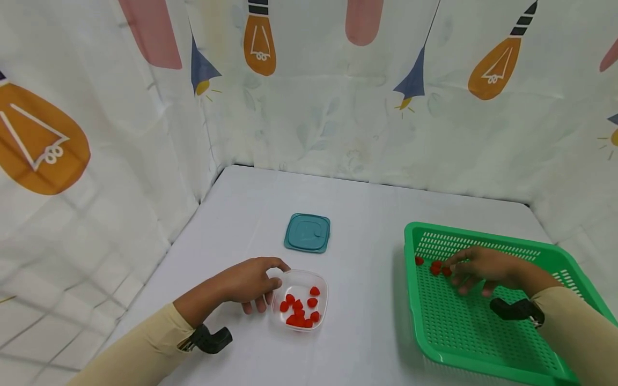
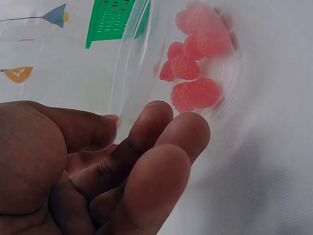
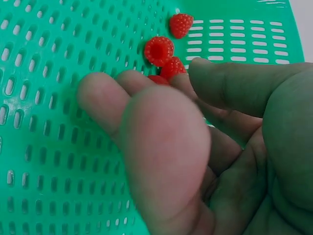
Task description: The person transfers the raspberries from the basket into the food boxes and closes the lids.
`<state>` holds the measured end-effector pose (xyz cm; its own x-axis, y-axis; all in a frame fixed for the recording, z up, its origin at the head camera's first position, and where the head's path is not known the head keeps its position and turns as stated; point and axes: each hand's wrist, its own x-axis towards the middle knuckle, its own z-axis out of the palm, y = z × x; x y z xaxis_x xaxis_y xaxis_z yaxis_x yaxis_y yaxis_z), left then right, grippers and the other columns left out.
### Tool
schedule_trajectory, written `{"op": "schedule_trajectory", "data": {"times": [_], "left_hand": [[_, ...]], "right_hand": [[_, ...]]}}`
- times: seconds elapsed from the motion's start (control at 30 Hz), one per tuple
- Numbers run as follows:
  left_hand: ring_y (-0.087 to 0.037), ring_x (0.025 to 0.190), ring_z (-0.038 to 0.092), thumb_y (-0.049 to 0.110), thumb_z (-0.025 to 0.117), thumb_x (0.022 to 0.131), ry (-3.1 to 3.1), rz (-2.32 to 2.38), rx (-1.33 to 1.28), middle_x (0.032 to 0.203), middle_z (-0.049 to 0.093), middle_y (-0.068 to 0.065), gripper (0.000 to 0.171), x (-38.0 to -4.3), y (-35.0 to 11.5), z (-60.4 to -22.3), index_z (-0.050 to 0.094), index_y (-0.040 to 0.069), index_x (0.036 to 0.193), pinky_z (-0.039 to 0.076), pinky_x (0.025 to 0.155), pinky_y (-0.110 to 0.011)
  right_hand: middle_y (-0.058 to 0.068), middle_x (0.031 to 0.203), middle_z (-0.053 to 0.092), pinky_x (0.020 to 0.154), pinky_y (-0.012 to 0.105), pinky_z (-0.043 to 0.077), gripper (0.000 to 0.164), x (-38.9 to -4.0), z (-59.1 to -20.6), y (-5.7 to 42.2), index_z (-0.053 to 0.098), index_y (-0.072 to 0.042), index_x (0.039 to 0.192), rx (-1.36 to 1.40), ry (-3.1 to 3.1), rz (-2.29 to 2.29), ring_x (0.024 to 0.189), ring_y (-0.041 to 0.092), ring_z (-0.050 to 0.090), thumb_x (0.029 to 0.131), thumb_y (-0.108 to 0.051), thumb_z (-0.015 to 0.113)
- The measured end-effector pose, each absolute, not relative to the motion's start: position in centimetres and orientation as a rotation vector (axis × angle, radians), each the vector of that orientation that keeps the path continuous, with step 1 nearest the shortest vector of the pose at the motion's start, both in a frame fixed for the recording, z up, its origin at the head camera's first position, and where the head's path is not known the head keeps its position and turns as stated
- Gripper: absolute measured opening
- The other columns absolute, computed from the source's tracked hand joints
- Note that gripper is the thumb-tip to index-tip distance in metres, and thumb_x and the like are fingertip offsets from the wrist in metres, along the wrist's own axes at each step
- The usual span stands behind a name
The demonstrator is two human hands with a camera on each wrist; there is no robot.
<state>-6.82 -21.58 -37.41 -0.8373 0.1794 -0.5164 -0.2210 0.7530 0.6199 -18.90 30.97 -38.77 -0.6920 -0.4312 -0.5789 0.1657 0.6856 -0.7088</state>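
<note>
A clear plastic container (image 1: 322, 311) with several red raspberries (image 2: 185, 67) in it stands on the table. My left hand (image 1: 251, 281) holds its left side, thumb at the rim and fingers along the outer wall. Inside the green basket (image 1: 483, 332), my right hand (image 1: 483, 268) reaches down with loosely bent fingers. Several more raspberries (image 3: 159, 51) lie there against the basket's left end. In the right wrist view, the thumb and index fingertips are right beside the nearest berries, with one partly hidden behind the fingers.
A teal square lid (image 1: 307, 233) lies flat on the white table (image 1: 362, 279), behind the container. White curtains (image 1: 314, 107) printed with bulbs and lamps hang around the back and left sides. The basket's raised rim surrounds my right hand.
</note>
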Motion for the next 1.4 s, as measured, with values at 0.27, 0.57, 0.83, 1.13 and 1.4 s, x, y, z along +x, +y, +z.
{"op": "schedule_trajectory", "data": {"times": [0.27,0.57,0.83,1.13,1.4], "left_hand": [[-0.023,0.059,0.067,0.02,0.067,0.1,2.388,0.939,-0.02,0.076,0.067,-0.005,0.039,-6.8,-21.7,-37.5,0.058,0.022,0.139,0.057,0.048,-0.034],[-0.023,0.059,0.068,0.021,0.068,0.1,2.382,0.94,-0.021,0.077,0.067,-0.006,0.04,-6.9,-21.7,-37.7,0.058,0.023,0.139,0.057,0.049,-0.034],[-0.023,0.059,0.068,0.022,0.068,0.1,2.385,0.931,-0.019,0.077,0.067,-0.006,0.041,-6.8,-21.6,-37.5,0.058,0.023,0.139,0.057,0.049,-0.033],[-0.023,0.058,0.067,0.021,0.067,0.1,2.398,0.932,-0.032,0.077,0.067,-0.006,0.039,-6.7,-21.5,-37.5,0.059,0.022,0.138,0.056,0.048,-0.033],[-0.023,0.057,0.067,0.022,0.068,0.1,2.403,0.93,-0.03,0.077,0.067,-0.006,0.039,-6.7,-21.6,-37.5,0.059,0.023,0.138,0.056,0.048,-0.033]], "right_hand": [[0.015,0.105,0.069,0.054,0.044,0.056,0.038,-18.7,-38.6,30.7,0.059,0.005,0.135,-0.206,2.15,-0.943,0.091,0.033,0.071,0.107,-0.022,0.053],[0.012,0.106,0.073,0.05,0.041,0.054,0.036,-18.4,-38.8,30.4,0.06,0.002,0.136,-0.213,2.185,-0.883,0.09,0.03,0.071,0.104,-0.015,0.059],[0.014,0.093,0.07,0.047,0.033,0.049,0.029,-18.1,-39.0,30.4,0.063,0.0,0.128,-0.206,2.182,-0.859,0.084,0.031,0.07,0.104,-0.014,0.059],[0.013,0.088,0.071,0.045,0.035,0.048,0.03,-18.0,-39.2,30.2,0.065,0.002,0.127,-0.258,2.227,-0.871,0.079,0.031,0.071,0.099,-0.009,0.063],[0.018,0.099,0.071,0.051,0.046,0.057,0.031,-18.5,-37.9,29.5,0.063,0.004,0.13,-0.309,2.149,-1.023,0.086,0.038,0.072,0.101,-0.004,0.053]]}}
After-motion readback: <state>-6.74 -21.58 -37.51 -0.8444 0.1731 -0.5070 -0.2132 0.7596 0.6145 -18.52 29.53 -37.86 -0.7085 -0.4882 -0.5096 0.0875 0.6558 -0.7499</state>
